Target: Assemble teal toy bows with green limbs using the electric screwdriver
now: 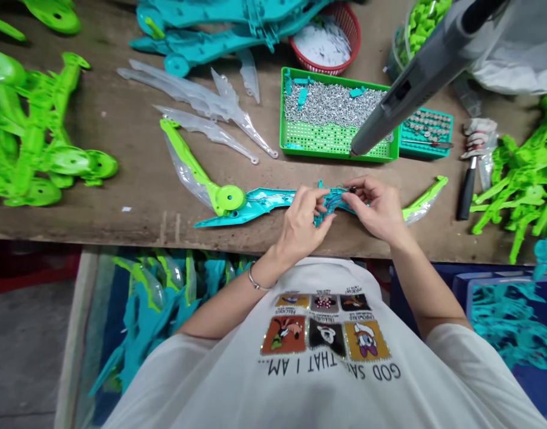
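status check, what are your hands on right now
Both hands at the middle of the teal bow-shaped piece; green screw tray just beyond, not overlapping it.

Open tabletop (137, 173) near left green pile (39, 134), grey tool (401, 89) over tray (338, 152)

- Broad brown tabletop (134, 229), flat and scuffed, spanning left to right, with 2 pale streaks (170, 227) by its near edge.
- Smooth grey floor (23, 363), near left.
- Dark red shape (32, 268) under the table's left side, too shadowed to identify.
- Pale upright board (72, 351) beside the floor.
- Whitish light on top, shadow below.
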`<state>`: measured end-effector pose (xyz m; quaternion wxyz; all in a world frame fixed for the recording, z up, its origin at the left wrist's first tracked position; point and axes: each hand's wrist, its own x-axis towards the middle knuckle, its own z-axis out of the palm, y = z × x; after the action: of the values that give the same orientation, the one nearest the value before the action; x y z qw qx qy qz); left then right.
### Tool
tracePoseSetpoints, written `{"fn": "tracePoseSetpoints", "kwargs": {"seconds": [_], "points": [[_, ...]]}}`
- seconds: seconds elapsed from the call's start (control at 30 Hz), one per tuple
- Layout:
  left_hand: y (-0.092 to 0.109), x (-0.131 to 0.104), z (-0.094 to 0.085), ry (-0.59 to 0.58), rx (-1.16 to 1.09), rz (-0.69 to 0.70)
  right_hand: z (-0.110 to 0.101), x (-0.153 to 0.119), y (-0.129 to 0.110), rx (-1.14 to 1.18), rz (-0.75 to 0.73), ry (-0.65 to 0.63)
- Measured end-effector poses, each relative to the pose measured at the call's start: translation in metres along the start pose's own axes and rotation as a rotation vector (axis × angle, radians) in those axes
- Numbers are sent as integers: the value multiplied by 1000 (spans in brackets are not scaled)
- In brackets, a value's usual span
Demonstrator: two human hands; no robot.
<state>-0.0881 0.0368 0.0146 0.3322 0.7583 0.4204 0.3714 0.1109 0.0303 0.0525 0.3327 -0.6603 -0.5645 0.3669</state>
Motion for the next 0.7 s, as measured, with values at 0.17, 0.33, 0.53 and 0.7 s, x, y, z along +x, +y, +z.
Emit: {"fn": "tracePoseSetpoints", "kwargs": {"seconds": [0.17,0.33,0.53,0.7], "points": [[-1,5,-3,-67,118,53,0,-2,0,53,11,-8],[8,1,3,-59,213,62,3,-7,-1,126,52,-57],[10,8,-1,-173,20,77,-3,-9,1,34,30,-109],[3,41,-9,-147,87,50,-7,-7,0,-90,-46,-143]]}}
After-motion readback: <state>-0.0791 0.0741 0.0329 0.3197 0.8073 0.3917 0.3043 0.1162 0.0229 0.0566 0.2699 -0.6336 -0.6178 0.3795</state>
